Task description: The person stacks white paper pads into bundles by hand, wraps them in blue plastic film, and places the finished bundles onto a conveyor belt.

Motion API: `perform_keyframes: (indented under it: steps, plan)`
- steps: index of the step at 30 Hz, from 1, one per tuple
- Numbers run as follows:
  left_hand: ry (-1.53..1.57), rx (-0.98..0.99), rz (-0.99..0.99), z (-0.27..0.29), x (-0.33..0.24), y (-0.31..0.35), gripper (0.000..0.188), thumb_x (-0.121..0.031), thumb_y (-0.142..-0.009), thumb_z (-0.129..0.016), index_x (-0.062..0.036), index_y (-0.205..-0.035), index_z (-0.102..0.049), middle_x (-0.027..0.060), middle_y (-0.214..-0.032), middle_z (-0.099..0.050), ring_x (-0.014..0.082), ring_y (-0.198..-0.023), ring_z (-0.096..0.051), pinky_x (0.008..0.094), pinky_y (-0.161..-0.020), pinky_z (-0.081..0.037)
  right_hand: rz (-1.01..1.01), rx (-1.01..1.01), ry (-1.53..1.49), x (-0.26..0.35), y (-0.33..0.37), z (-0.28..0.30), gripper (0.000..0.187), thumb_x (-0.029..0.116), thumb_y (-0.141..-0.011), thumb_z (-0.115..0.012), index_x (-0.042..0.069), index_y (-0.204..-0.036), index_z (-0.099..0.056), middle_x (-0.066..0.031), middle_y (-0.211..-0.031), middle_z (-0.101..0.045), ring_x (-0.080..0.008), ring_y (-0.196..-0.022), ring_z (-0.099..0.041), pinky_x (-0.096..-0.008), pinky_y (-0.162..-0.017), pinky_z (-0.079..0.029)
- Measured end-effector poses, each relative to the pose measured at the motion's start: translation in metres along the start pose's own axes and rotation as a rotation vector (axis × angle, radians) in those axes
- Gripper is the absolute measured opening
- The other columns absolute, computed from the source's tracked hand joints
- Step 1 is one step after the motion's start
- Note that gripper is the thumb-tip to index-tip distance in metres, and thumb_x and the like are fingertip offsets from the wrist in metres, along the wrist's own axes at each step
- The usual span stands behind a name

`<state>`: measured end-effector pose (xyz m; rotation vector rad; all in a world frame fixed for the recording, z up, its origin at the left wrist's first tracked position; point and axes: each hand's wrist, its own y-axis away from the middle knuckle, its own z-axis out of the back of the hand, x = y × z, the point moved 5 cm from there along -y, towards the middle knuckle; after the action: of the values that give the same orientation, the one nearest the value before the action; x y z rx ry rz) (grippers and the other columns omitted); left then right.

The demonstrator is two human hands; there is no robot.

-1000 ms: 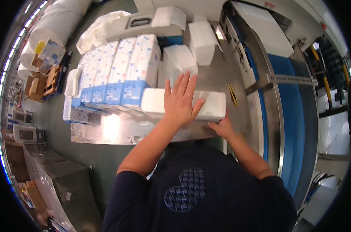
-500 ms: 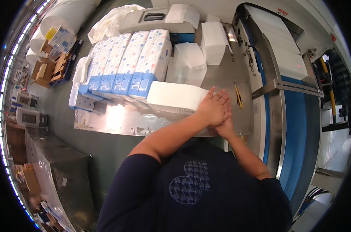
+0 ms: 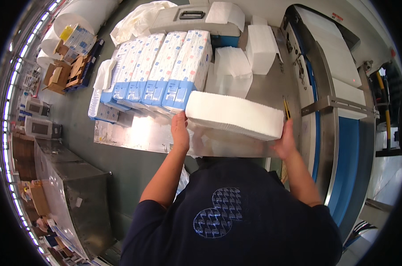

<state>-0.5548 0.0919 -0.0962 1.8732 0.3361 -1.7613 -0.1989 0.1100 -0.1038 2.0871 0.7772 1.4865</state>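
Observation:
A long stack of white tissue paper [image 3: 234,114] lies at the front of the metal table, between my two hands. My left hand [image 3: 180,132] presses against its left end, close to the blue lower part of a wrapped pack. At the opposite end my right hand [image 3: 287,142] grips the stack, thumb pointing up along its side. Left of the stack stands a row of several tissue packs [image 3: 183,73] in white patterned film with blue ends. The fingers of both hands are partly hidden by the stack.
A yellow cutter knife [image 3: 287,108] lies right of the stack. Behind are loose white sheets [image 3: 234,64], another white stack [image 3: 260,48] and a grey case [image 3: 183,22]. A machine with a blue belt [image 3: 346,164] borders the right side; a metal cabinet [image 3: 74,177] stands at left.
My hands were together at the stack's right end; now they are apart, one at each end. The whole view has shifted a little, moving the scene rightward.

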Motion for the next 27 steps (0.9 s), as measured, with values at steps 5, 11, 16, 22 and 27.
perform_keyframes:
  steps: [5, 11, 16, 22, 27]
  plan:
    - [0.086, 0.286, 0.301, -0.02, 0.017, -0.004, 0.052, -0.054, -0.089, -0.032, -0.0108, -0.113, -0.05, 0.0034, -0.109, -0.054, 0.0168, -0.098, -0.049, 0.0335, -0.085, -0.038, -0.237, -0.09, 0.032, 0.034, -0.022, 0.002, 0.086, 0.079, -0.072, -0.019, 0.02, -0.133, -0.037, -0.0101, -0.139, -0.031, -0.0408, -0.126, -0.024, -0.0688, -0.091, -0.012]
    - [-0.017, 0.578, 0.799, -0.06, 0.0, -0.015, 0.074, -0.07, -0.079, -0.031, -0.018, -0.131, -0.037, 0.0046, -0.124, -0.048, 0.0267, -0.116, -0.041, 0.0584, -0.088, -0.031, -0.304, -0.046, 0.143, 0.053, -0.036, 0.01, 0.08, 0.075, -0.075, -0.025, 0.017, -0.128, -0.043, -0.012, -0.131, -0.043, -0.0406, -0.116, -0.037, -0.0685, -0.086, -0.022]
    - [0.105, 0.651, 0.472, -0.078, -0.017, -0.006, 0.053, -0.044, -0.088, -0.034, -0.0129, -0.131, -0.036, 0.0079, -0.126, -0.046, 0.0253, -0.118, -0.04, 0.0449, -0.095, -0.033, 0.068, -0.001, -0.081, 0.037, -0.04, -0.006, 0.065, 0.052, -0.086, -0.038, 0.01, -0.135, -0.031, -0.0114, -0.133, -0.038, -0.0313, -0.119, -0.038, -0.047, -0.098, -0.03]
    - [-0.014, 0.525, -0.057, -0.024, 0.009, 0.0, 0.048, -0.006, -0.081, -0.042, 0.0041, -0.128, -0.031, 0.0159, -0.126, -0.041, 0.0244, -0.116, -0.041, 0.0319, -0.098, -0.031, 0.548, -0.011, 0.172, -0.03, -0.003, 0.007, 0.061, 0.033, -0.09, -0.039, 0.003, -0.138, -0.017, -0.0147, -0.139, -0.027, -0.0242, -0.127, -0.028, -0.0322, -0.104, -0.022]
    - [-0.263, 0.397, -0.125, -0.027, 0.019, 0.009, 0.054, -0.007, -0.081, -0.053, 0.0047, -0.128, -0.031, 0.02, -0.127, -0.04, 0.0263, -0.118, -0.039, 0.0342, -0.099, -0.03, 0.509, -0.055, 0.195, -0.065, -0.013, -0.007, 0.059, 0.031, -0.092, -0.037, 0.0, -0.137, -0.017, -0.0147, -0.137, -0.029, -0.0226, -0.126, -0.028, -0.0324, -0.103, -0.021]
